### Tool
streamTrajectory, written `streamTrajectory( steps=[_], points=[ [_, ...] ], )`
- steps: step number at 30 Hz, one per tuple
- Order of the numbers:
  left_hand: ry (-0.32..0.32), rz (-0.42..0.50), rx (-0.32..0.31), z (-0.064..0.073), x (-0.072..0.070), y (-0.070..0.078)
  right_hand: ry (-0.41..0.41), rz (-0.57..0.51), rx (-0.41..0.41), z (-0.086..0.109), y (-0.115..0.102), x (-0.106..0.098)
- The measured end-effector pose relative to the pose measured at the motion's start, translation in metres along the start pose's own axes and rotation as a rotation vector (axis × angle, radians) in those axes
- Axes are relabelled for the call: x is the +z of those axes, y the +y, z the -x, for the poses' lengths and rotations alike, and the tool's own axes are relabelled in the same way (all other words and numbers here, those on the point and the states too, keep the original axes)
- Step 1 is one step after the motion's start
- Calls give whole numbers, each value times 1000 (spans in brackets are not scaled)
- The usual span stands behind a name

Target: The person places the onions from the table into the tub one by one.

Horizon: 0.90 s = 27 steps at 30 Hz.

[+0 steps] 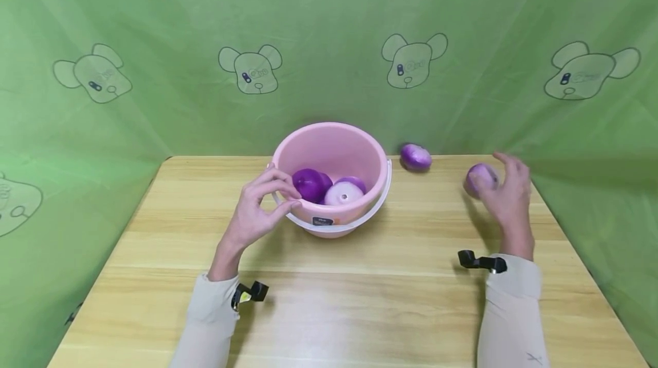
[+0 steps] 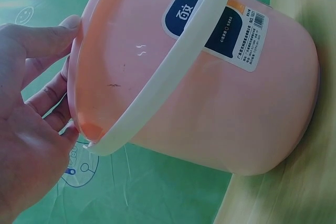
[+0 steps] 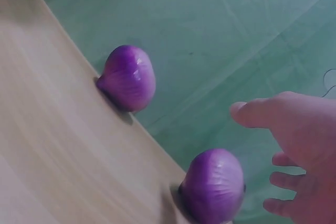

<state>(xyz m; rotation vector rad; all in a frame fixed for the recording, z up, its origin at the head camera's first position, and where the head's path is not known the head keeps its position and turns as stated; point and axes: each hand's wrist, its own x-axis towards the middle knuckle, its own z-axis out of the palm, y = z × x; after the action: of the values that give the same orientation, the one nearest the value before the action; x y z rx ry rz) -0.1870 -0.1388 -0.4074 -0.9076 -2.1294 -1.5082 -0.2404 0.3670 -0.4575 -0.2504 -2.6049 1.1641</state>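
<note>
A pink bucket (image 1: 354, 214) stands near the back of the table, its white handle (image 1: 377, 202) hanging down in front. Inside lie several purple onions (image 1: 308, 185), one showing a pale end (image 1: 344, 193). My left hand (image 1: 255, 208) pinches the left side of the bucket's rim, thumb outside and fingers over the edge. The right hand (image 1: 509, 191) hovers at a purple onion (image 1: 477, 178) at the back right, thumb and fingers spread apart; in the right wrist view a gap shows between that onion (image 3: 214, 184) and the fingers. Another onion (image 1: 416, 157) lies by the back edge.
The wooden table (image 1: 329, 305) ends close behind the bucket and the loose onions. A green cloth (image 1: 329, 25) with bear-head drawings hangs behind and at both sides. Each wrist carries a small black camera mount (image 1: 480, 261). A label (image 2: 241, 38) sits on the bucket's wall.
</note>
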Motion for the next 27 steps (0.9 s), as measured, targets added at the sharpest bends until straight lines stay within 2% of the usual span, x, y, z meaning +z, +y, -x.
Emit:
streamTrajectory(
  steps=[3,14,27],
  points=[
    [-2,4,6,0,0,-1,-17,7,25,-2,5,4],
    [-3,6,7,0,0,-3,-2,39,-10,-6,17,11],
    [0,5,-12,1,0,-4,-26,35,19,-10,29,23]
  ],
)
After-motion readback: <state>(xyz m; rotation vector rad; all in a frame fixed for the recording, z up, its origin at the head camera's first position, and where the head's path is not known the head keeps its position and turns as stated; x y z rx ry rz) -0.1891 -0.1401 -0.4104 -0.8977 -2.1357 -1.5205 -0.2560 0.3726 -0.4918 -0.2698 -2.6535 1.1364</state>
